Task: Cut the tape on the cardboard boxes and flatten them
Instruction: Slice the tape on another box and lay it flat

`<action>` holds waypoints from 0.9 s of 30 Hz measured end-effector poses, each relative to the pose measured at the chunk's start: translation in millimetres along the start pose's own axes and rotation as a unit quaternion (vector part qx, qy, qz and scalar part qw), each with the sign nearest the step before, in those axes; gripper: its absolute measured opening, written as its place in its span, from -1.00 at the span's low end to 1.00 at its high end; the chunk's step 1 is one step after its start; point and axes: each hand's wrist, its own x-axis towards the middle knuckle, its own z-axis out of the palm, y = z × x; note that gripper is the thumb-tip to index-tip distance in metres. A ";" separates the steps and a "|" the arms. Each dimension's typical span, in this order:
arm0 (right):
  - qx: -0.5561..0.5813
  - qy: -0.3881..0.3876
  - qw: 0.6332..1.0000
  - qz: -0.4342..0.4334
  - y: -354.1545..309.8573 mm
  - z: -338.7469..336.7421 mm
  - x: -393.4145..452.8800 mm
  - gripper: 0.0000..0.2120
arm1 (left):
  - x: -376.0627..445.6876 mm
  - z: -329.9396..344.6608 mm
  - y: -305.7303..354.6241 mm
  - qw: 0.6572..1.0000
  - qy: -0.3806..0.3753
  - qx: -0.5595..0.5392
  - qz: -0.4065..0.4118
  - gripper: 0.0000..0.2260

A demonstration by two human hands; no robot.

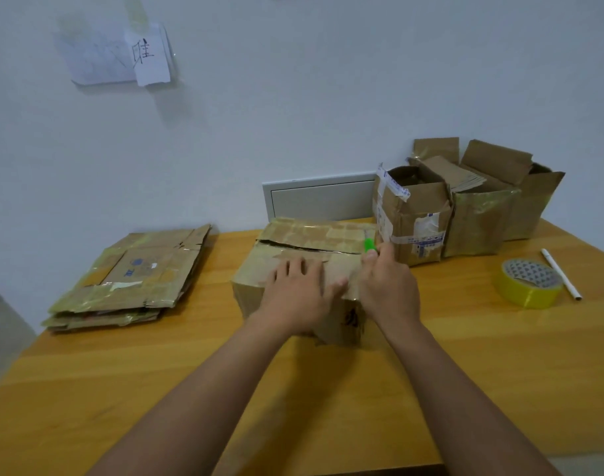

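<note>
A taped cardboard box (293, 242) stands in the middle of the wooden table (328, 389), its top seam split open along most of its length. My left hand (299, 293) lies flat on the box's near top flap, fingers spread. My right hand (388, 286) grips a green cutter (369, 245), whose tip sits at the right end of the seam. A stack of flattened boxes (132, 280) lies at the left of the table.
Three upright open boxes (465, 207) stand at the back right against the wall. A roll of yellow tape (529, 283) and a white pen (561, 273) lie at the right. A white panel (317, 197) is set in the wall behind the box.
</note>
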 end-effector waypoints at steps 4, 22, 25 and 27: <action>0.062 -0.046 0.996 -0.041 -5.0 -1.7 -9.7 -0.78 | 18.2 -3.3 -28.3 0.998 -0.025 -0.055 0.016 -0.55; 0.056 -0.006 0.986 -0.160 20.5 19.6 -0.6 -0.65 | 32.2 -25.8 -55.9 0.973 -0.089 -0.126 0.173 -0.45; 0.058 0.009 0.988 -0.146 20.9 23.1 -3.6 -0.64 | 39.4 -21.1 -49.5 0.979 -0.052 -0.099 0.168 -0.45; 0.067 0.005 0.988 -0.139 21.3 23.4 -3.7 -0.62 | 42.5 -18.0 -46.0 0.979 -0.025 -0.109 0.172 -0.48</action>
